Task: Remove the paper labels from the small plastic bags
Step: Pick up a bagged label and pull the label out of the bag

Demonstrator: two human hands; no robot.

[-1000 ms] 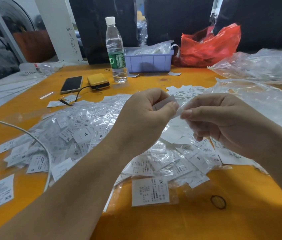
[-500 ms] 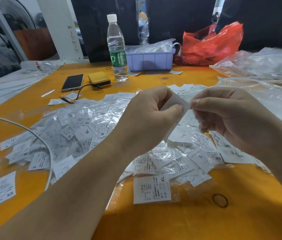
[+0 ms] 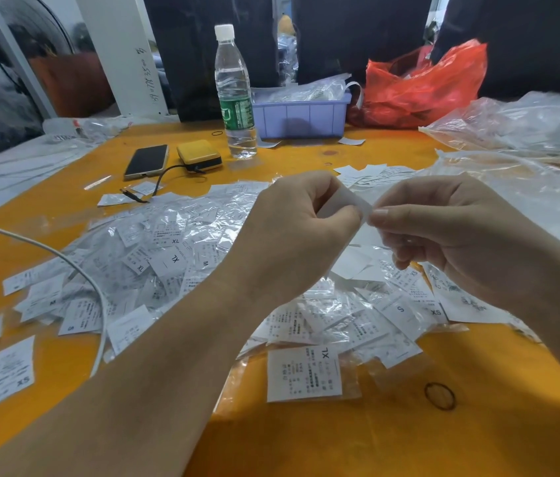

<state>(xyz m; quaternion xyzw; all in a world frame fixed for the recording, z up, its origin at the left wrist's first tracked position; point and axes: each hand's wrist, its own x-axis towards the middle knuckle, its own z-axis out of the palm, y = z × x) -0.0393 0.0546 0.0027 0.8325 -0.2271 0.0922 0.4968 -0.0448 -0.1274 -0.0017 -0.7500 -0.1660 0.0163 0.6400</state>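
Left hand point(image 3: 292, 235) raised above the heap, fingers curled, thumb and forefinger pinching one end of a small white paper label point(image 3: 347, 204). Right hand point(image 3: 443, 235) facing it, thumb and forefinger clamped on the label's other edge, remaining fingers folded under. Label thin, matte, roughly rectangular, slightly bowed, long axis running left to right between the two hands; whether a clear bag point(image 3: 371, 237) wraps it cannot be told, though a filmy sheet hangs just below the fingers. Underneath, spread across the glossy orange table point(image 3: 306, 442), a crinkled heap of small bags point(image 3: 175, 256), shiny clear plastic holding flat printed labels marked XL, M, S, XS, lying every which way. Loose black rubber band point(image 3: 439, 395), a thin ring, near the table's front right. Farther back, upright clear water bottle point(image 3: 235, 94) with green wrapper, ribbed purple bin point(image 3: 302, 115), crumpled red bag point(image 3: 423, 87), dark flat phone point(image 3: 146, 160), yellow box point(image 3: 199, 155).
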